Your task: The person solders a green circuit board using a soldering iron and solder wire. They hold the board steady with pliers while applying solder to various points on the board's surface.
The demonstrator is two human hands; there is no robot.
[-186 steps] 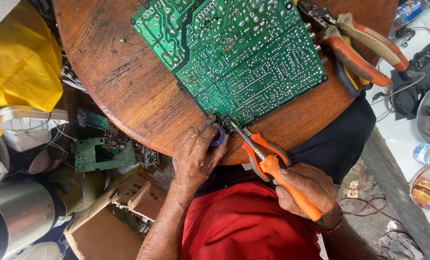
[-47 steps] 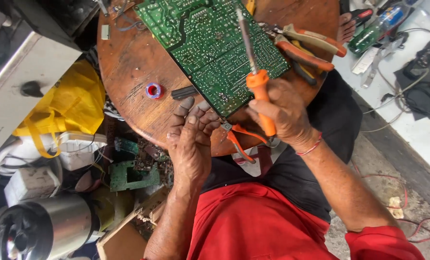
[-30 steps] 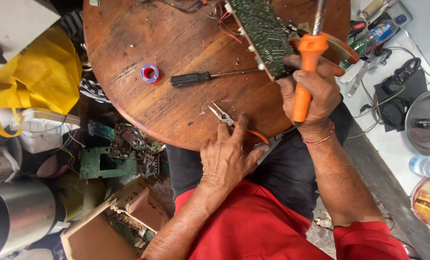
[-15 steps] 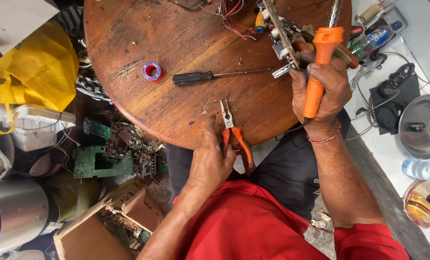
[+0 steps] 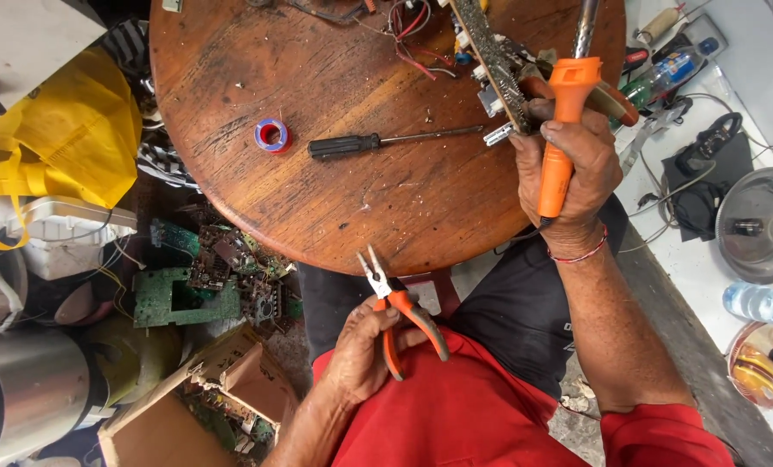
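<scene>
Round wooden table point(image 5: 231, 69), worn top. On it: small roll of blue-and-red tape point(image 5: 271, 135), black-handled screwdriver point(image 5: 378, 142) lying flat just right of the tape, red and dark loose wires point(image 5: 408, 22) at the far edge. Left of the table: yellow bag point(image 5: 67, 143), white plastic container point(image 5: 67, 233) below it. Under the table edge: pile of scrap green circuit boards point(image 5: 205, 281), open cardboard box point(image 5: 205, 398) with more scrap inside, shiny metal cylinder point(image 5: 23, 398) at lower left. Right side: metal bowl point(image 5: 763, 229), plastic water bottle point(image 5: 760, 303), black cables point(image 5: 706, 164).
</scene>
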